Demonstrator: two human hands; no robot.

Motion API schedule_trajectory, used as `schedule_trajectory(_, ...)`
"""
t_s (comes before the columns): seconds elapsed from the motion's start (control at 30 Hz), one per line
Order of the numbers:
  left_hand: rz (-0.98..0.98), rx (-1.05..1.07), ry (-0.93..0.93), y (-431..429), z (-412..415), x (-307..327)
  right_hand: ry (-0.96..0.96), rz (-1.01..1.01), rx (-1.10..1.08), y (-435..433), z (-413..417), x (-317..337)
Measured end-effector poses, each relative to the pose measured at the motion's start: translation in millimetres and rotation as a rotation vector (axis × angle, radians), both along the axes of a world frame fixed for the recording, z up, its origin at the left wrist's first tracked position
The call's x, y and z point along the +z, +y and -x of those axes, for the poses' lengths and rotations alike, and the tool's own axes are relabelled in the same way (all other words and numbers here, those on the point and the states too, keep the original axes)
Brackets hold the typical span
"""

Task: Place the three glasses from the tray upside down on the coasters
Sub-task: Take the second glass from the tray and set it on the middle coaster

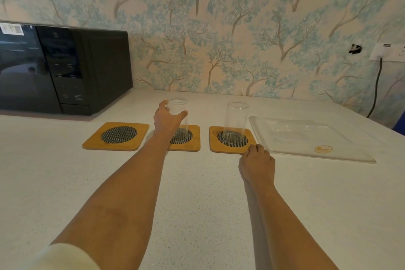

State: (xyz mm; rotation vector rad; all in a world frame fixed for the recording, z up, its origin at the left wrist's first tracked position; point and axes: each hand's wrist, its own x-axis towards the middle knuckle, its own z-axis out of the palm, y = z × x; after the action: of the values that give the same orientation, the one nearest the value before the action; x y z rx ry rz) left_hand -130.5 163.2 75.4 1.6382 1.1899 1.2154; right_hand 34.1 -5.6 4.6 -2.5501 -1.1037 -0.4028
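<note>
Gripping: left hand (168, 119), thumb and fingers spread around the upper part of the middle glass (178, 116); contact on the glass wall looks likely but the far fingers are hidden behind it.
Middle glass: clear tumbler, upside down, base uppermost, standing upright on the middle coaster (192, 138); the forearm covers the coaster's left part.
Right hand (257, 163): fingers curled, knuckles up, resting on the counter; fingertips at the front right corner of the right coaster (221, 144). It grasps nothing that I can see.
Right glass (236, 121): clear, inverted, upright on the right coaster's dark woven centre; no hand touches it.
Left coaster (116, 136): bamboo square with rounded corners and a dark patterned disc; bare.
Third glass (298, 128): lying on its side on the tray (341, 153), faint against the clear surface; which end points where, cannot tell.
Tray: transparent, rectangular, just to the right of the right coaster, with a round orange sticker (323, 149) near its front edge.
Counter (197, 204): pale speckled stone.
Background: black microwave (63, 70) at far left against wallpaper with blue trees; white wall socket (386, 51) at far right with a dark cable hanging down.
Sleeve (63, 256): cream cuff on the left arm, lower left corner.
</note>
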Motion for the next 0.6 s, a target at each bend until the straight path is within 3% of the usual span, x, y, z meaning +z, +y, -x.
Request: schedule_trajectory(0.6,-0.069,-0.129,0.131,-12,8,-22,0.065,-0.029,0.024,-2,1,0)
